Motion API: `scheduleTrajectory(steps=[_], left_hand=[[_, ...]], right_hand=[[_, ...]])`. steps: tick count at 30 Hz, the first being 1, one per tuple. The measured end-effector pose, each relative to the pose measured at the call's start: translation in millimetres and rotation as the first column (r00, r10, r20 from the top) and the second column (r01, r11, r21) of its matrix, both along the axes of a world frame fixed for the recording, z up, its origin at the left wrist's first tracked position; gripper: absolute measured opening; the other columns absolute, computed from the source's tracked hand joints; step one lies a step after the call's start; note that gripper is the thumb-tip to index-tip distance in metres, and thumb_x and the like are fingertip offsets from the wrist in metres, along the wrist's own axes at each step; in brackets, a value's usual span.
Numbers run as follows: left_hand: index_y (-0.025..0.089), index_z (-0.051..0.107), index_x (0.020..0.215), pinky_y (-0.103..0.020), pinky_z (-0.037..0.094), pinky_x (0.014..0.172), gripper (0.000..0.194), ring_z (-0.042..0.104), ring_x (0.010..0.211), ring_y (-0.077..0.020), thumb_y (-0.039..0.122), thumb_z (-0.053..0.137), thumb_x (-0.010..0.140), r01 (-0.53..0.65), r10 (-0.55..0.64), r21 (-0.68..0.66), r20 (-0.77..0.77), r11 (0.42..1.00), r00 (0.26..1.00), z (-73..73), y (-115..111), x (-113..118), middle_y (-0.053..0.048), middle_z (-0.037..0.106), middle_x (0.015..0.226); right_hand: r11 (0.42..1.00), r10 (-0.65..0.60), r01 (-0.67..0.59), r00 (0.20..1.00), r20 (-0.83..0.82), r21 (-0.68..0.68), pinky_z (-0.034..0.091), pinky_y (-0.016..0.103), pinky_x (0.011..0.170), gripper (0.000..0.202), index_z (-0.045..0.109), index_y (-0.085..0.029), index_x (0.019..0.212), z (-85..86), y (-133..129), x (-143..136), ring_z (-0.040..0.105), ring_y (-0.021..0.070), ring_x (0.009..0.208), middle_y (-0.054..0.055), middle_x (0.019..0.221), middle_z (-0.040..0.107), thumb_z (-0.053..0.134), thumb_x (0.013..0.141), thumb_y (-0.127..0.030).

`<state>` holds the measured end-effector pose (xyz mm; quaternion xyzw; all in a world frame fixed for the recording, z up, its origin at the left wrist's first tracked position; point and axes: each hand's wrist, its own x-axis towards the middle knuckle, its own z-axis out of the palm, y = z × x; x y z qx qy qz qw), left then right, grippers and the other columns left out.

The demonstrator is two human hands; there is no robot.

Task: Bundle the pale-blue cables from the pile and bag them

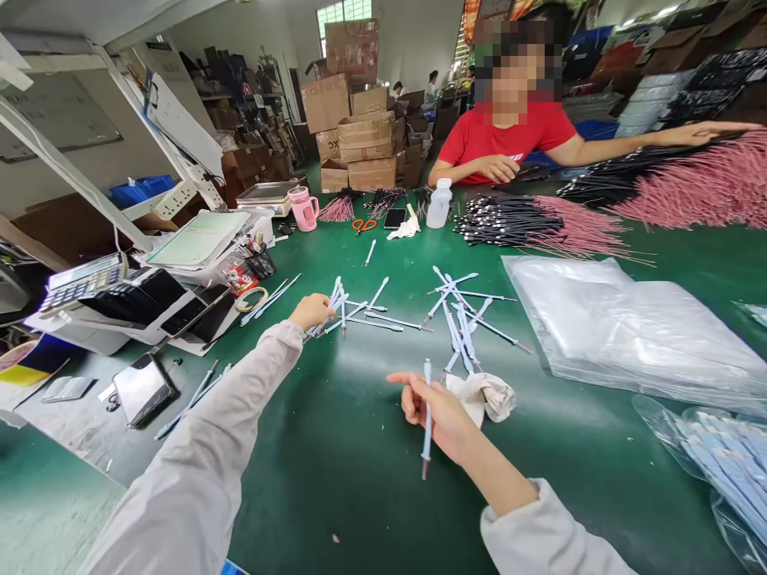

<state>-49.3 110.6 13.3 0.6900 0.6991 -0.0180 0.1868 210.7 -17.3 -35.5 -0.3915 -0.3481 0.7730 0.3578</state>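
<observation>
My left hand reaches forward over the green table and grips several thin light-blue sticks from a scattered pile. My right hand is nearer to me and holds one light-blue stick upright between its fingers, index finger pointing left. A crumpled white cloth lies just right of that hand. More blue sticks lie strewn beyond it.
A person in a red shirt sits across, one arm stretched over pink and black wire bundles. Clear plastic bags lie at right. A phone, calculator, printer, pink mug, scissors and bottle stand at left and back.
</observation>
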Motion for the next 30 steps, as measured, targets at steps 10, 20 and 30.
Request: scheduleTrajectory(steps=[10, 20, 30], left_hand=[[0.011, 0.061, 0.083, -0.035, 0.05, 0.076, 0.018, 0.061, 0.079, -0.0154, 0.03, 0.06, 0.081, -0.064, 0.041, -0.241, -0.1, 0.968, 0.994, -6.9, 15, 28, -0.005, 0.064, 0.083], [0.015, 0.061, 0.087, -0.024, 0.052, 0.073, 0.027, 0.066, 0.075, -0.0151, 0.038, 0.063, 0.075, -0.026, 0.24, -0.507, 0.36, 0.862, 0.902, 27.7, -47, -11, -0.004, 0.067, 0.081], [0.018, 0.066, 0.082, -0.027, 0.053, 0.061, 0.027, 0.065, 0.065, -0.0164, 0.044, 0.062, 0.074, 0.386, 0.072, -0.594, 0.602, 0.706, 0.795, 5.3, -126, 78, -0.003, 0.066, 0.071]], right_hand=[[0.994, -0.085, 0.07, 0.979, -0.185, -0.085, 0.009, 0.023, 0.041, 0.03, 0.06, -0.015, 0.093, -13.0, 2, 8, 0.022, 0.003, 0.038, -0.005, 0.056, 0.043, 0.059, 0.078, -0.041], [0.981, -0.044, 0.013, 0.986, -0.158, -0.194, 0.011, 0.021, 0.041, 0.037, 0.059, -0.013, 0.099, 0.7, -10, 0, 0.02, 0.0018, 0.041, -0.005, 0.058, 0.041, 0.06, 0.079, -0.045], [0.99, -0.138, 0.141, 0.986, 0.093, -0.027, 0.023, 0.021, 0.043, 0.043, 0.045, -0.017, 0.063, -5.1, -20, -25, 0.031, 0.0066, 0.046, -0.006, 0.053, 0.034, 0.057, 0.075, -0.057]])
